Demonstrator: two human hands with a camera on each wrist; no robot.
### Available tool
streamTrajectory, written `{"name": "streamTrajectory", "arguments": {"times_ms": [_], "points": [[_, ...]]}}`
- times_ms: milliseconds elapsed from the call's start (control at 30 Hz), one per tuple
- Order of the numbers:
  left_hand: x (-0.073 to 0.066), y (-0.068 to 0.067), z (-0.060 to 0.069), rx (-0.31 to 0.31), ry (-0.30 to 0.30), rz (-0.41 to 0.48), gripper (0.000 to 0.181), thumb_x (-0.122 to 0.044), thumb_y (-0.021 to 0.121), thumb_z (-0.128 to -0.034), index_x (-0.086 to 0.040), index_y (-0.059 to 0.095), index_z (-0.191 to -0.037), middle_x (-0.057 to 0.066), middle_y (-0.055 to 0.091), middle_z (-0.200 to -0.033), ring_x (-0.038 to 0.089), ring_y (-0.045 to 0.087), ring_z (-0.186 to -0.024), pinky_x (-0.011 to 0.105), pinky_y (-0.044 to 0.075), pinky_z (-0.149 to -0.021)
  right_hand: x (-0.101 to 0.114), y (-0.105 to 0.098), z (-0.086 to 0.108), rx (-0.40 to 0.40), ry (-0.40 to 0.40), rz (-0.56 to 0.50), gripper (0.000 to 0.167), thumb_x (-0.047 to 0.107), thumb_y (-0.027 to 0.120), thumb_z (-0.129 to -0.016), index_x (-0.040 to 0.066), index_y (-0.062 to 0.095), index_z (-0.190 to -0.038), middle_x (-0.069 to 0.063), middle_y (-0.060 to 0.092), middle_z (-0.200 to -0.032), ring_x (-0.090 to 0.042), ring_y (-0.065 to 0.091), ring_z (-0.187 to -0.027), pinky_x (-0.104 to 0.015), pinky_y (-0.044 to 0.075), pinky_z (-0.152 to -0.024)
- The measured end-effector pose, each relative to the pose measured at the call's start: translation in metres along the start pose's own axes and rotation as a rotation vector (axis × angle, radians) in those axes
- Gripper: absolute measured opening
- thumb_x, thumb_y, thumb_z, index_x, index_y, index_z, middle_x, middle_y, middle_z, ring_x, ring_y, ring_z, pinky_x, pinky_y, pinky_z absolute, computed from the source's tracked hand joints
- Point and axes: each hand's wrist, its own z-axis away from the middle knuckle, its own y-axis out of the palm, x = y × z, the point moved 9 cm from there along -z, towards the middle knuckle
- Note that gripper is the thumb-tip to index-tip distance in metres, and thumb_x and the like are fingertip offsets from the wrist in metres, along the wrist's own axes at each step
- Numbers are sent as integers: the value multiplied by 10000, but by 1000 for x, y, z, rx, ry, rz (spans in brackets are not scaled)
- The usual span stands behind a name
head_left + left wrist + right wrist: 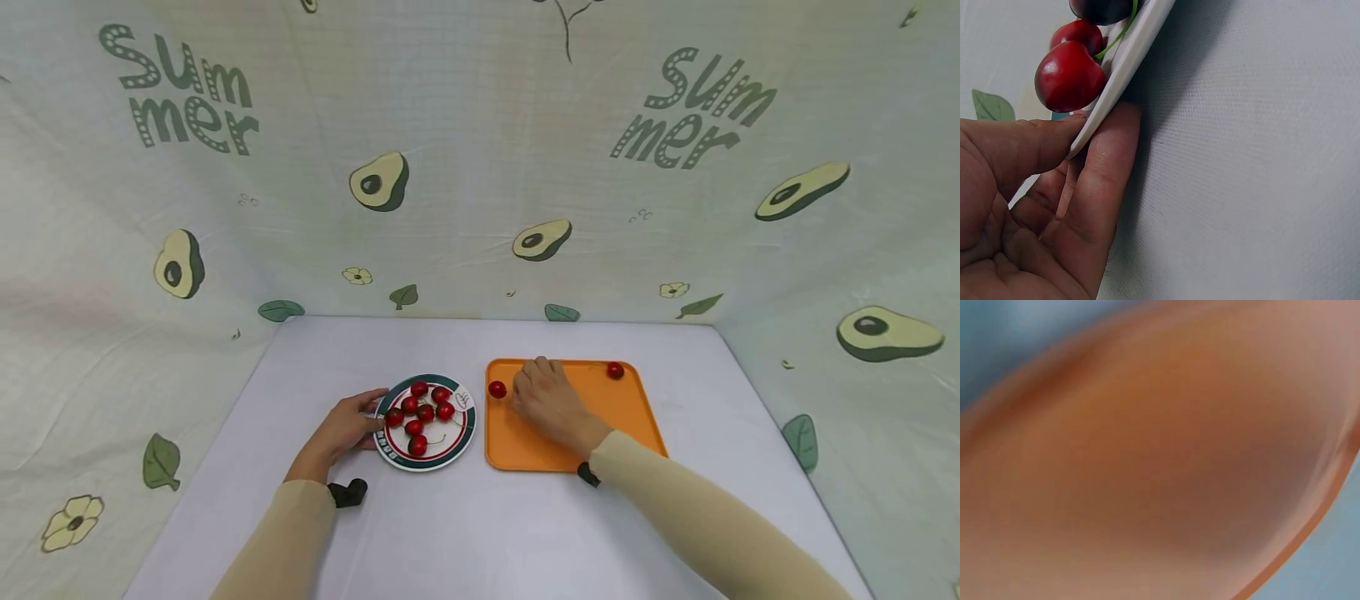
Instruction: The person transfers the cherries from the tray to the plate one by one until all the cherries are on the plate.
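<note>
A white plate (442, 450) with a green-and-red rim carries several dark red cherries (425, 413), some with green stems. At its left edge my left hand (352, 427) grips the rim; in the left wrist view the thumb (1035, 147) lies on top and the fingers (1104, 169) underneath. My right hand (546, 398) is over an orange tray (517, 450), fingers bent. Just left of its fingertips is one cherry (497, 389) by the tray's left edge; whether its stem is pinched is hidden. The right wrist view is mostly blurred orange tray (1147, 456).
Another cherry (615, 371) lies at the tray's far right corner, its stem pointing left. Plate and tray sit side by side on a white table (465, 533), a narrow gap between them. A printed cloth (465, 167) hangs behind and along the sides.
</note>
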Motion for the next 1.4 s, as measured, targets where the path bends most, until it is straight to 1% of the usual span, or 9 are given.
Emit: {"name": "streamTrajectory", "arguments": {"times_ms": [133, 267, 467, 567, 667, 900, 1067, 1200, 1400], "points": [[-1, 1, 0, 5, -2, 5, 687, -16, 688, -957, -187, 485, -1591, 229, 474, -1445, 232, 670, -934, 333, 649, -750, 23, -2, -12, -2, -30, -5, 211, 274, 689, -1013, 64, 663, -1018, -68, 547, -923, -271, 480, -949, -376, 410, -835], [-1, 1, 0, 6, -5, 11, 680, -13, 682, -963, -193, 487, -1590, 224, 474, -1441, 230, 674, -919, 335, 650, -753, 43, -5, -21, -23, -54, -4, 235, 295, 676, -1020, 64, 654, -979, -66, 541, -891, -258, 465, -912, -357, 388, -799], [-2, 1, 1, 12, -2, 15, 675, -7, 674, -969, -185, 482, -1592, 227, 471, -1437, 228, 681, -912, 340, 651, -754, 68, -5, -26, -58, -107, 52, 239, 307, 637, -1030, 94, 629, -921, -37, 509, -845, -234, 445, -852, -329, 324, -746], [-3, 2, 1, 16, 3, 17, 678, -4, 674, -967, -176, 479, -1593, 233, 467, -1440, 225, 681, -913, 341, 651, -753, 78, -3, -27, -52, -132, 66, 243, 319, 628, -1031, 106, 624, -914, -26, 499, -841, -227, 435, -842, -321, 296, -747], [-4, 1, 1, 19, 10, 18, 676, 0, 668, -967, -167, 478, -1594, 233, 471, -1438, 224, 683, -906, 345, 652, -752, 86, -1, -28, -34, -150, 66, 241, 331, 622, -1028, 113, 636, -928, -25, 519, -861, -226, 448, -857, -319, 310, -753], [-1, 0, 1, 13, 1, 15, 667, -15, 669, -972, -187, 485, -1591, 222, 476, -1441, 228, 692, -884, 337, 651, -753, 100, 8, -32, 29, -191, 72, 219, 328, 617, -1023, 121, 686, -1012, -26, 568, -933, -224, 466, -908, -332, 376, -783], [-2, 0, 2, 15, -5, 12, 670, -28, 674, -976, -186, 476, -1596, 235, 463, -1462, 224, 687, -903, 337, 650, -754, 105, 9, -33, 23, -198, 75, 205, 325, 627, -1019, 134, 700, -1019, -9, 568, -920, -213, 462, -896, -322, 361, -775], [-2, 0, 3, 11, -6, -2, 677, -38, 686, -972, -190, 475, -1597, 239, 456, -1481, 225, 681, -920, 328, 648, -758, 105, 10, -33, 26, -177, 64, 219, 336, 595, -1029, 138, 687, -1009, -5, 560, -915, -205, 461, -888, -316, 328, -768], [-1, -1, 3, 0, -7, -17, 676, -44, 690, -968, -202, 484, -1592, 236, 453, -1494, 224, 670, -928, 312, 642, -759, 101, 14, -33, 50, -118, -8, 290, 418, 607, -1002, 139, 651, -1064, -3, 589, -970, -200, 475, -930, -330, 358, -808]]}}
